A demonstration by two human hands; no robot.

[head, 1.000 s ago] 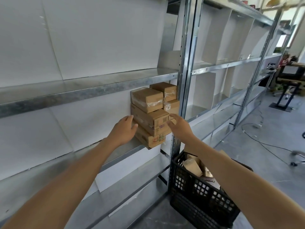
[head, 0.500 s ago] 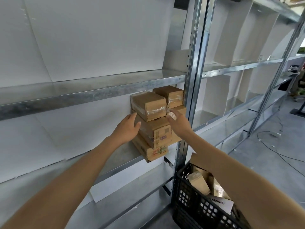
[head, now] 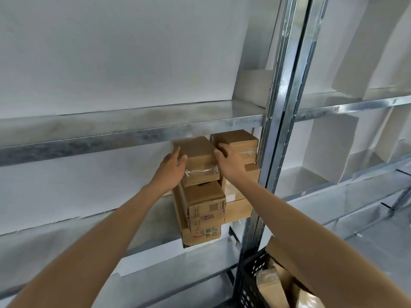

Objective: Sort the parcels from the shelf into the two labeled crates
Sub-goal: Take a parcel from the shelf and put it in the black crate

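Both hands have risen from the middle of the stack to its top since the earlier frame. Left hand (head: 172,167) previously lay against the side of the middle parcel (head: 205,203); it now lies against the left face of the top parcel (head: 196,155), fingers extended along that face and thumb spread onto the taped front edge. Right hand (head: 231,161) previously sat lower, at the front of the stack; it is now at the right face of the top parcel, in the gap beside the rear parcel (head: 235,141), fingers spread and only slightly bent, thumb at the parcel's right edge. Neither hand is closed round the parcel; it is bracketed between the two open hands. Top parcel rests on the middle parcel, which rests on the bottom parcel (head: 201,235), all on the metal shelf (head: 155,210) next to the upright post (head: 280,107). View has moved closer and upward: the black crate (head: 251,274), holding parcels, now shows only at the lower right.
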